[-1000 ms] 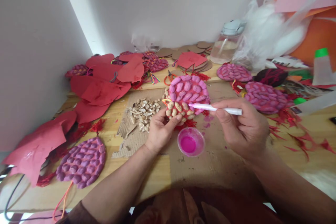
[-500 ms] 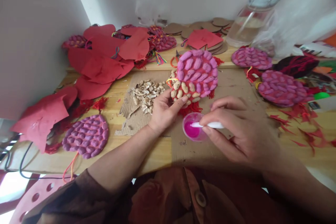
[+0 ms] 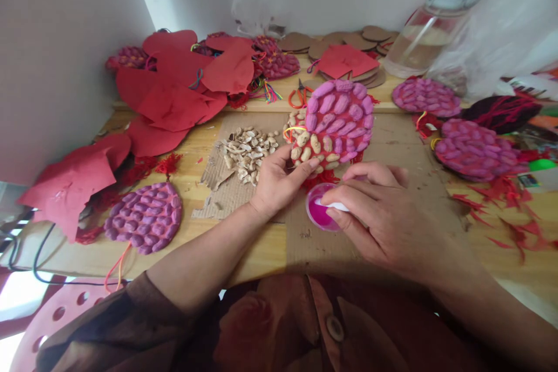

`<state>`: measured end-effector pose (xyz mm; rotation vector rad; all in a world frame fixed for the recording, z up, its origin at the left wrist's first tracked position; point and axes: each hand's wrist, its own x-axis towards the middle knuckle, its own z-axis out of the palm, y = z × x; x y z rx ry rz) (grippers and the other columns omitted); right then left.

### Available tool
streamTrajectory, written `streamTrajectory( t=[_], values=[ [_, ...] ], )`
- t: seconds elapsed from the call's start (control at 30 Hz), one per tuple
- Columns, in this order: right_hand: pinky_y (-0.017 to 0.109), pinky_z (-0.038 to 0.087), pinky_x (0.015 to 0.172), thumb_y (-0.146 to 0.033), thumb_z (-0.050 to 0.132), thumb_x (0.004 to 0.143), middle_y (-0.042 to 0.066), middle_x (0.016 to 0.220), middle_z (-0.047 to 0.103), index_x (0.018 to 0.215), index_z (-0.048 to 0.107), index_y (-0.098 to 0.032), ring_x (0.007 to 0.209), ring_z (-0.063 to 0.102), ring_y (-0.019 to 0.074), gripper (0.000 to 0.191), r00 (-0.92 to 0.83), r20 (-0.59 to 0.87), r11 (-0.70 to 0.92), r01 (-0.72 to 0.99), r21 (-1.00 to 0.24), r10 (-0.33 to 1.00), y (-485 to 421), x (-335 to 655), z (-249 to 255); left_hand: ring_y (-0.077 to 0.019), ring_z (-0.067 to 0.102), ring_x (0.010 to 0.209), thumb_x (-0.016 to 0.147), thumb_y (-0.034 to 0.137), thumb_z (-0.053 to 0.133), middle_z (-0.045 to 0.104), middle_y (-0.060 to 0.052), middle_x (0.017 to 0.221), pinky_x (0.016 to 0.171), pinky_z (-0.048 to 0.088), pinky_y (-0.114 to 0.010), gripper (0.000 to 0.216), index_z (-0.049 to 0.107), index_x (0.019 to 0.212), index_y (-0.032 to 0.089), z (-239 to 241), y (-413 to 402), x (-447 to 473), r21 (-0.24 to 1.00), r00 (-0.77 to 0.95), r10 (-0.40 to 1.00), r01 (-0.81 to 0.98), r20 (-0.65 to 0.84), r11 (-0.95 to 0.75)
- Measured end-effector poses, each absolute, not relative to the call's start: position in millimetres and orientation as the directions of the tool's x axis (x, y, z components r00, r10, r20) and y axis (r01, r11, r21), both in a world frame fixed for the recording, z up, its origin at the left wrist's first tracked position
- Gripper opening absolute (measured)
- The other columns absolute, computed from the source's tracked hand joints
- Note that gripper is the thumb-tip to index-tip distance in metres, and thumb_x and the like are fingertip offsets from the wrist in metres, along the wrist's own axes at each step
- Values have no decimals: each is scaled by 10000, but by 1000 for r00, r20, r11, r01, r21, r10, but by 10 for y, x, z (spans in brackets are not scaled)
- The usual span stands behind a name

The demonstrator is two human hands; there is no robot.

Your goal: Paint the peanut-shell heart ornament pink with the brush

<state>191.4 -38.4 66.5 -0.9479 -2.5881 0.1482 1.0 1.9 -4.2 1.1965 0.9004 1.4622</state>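
My left hand (image 3: 276,181) grips the lower edge of a round shell-covered disc (image 3: 335,122), held tilted up off the table. Most of its peanut shells are painted pink; a patch near my fingers is still bare tan. My right hand (image 3: 378,211) is closed on a white brush (image 3: 336,206), whose tip dips into a small clear cup of pink paint (image 3: 318,213) on the cardboard sheet (image 3: 405,145). My fingers hide most of the brush.
A pile of loose peanut shells (image 3: 247,151) lies left of the disc. Finished pink discs sit at left (image 3: 146,218) and right (image 3: 475,154). Red paper shapes (image 3: 174,99) cover the back left. Orange scissors (image 3: 299,93), cardboard circles (image 3: 349,43) and a glass jar (image 3: 425,35) stand behind.
My right hand came down from the disc and brought the brush to the paint cup, then dipped it deeper. The left hand kept hold of the disc.
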Motion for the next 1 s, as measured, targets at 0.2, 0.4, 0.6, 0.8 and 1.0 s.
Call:
streamTrajectory(
  t=[0.2,0.4,0.6,0.8,1.0],
  values=[
    [429,298,901,-219,550,984,30,927,719,982,660,-211,1117,541,262,110,-696,328,770,580,-266,638,-386,1918,620,-107,581,714,809,294,819,653,12,799,708,517,-231,192,679,852,171,-47,4,11,954,-2,977,-219,212,-207],
    [433,318,928,-203,568,966,26,928,726,974,666,-211,1107,559,259,98,-687,348,770,579,-266,637,-356,1926,592,-136,620,772,796,328,827,685,-6,854,774,547,-275,226,687,896,181,-74,7,30,949,6,982,-259,189,-181],
    [448,365,912,-229,597,936,27,888,729,977,644,-249,1088,597,274,66,-600,442,736,624,-262,666,-323,2005,643,-151,633,776,780,370,836,707,-22,865,787,559,-292,263,704,902,179,-70,8,29,960,-24,982,-207,187,-188],
    [454,361,895,-255,600,929,26,854,704,942,657,-245,1070,582,280,60,-640,379,736,644,-208,668,-321,2009,657,-169,652,829,790,365,827,728,-39,928,828,564,-315,263,715,944,184,-67,3,28,961,4,982,-209,187,-182],
    [496,396,937,-221,621,908,44,864,670,925,693,-201,1060,543,293,77,-675,352,761,595,-260,648,-339,1961,618,-152,639,828,812,321,811,724,-33,939,819,540,-286,240,713,976,177,-62,-6,23,962,18,985,-214,174,-167]
  ],
)
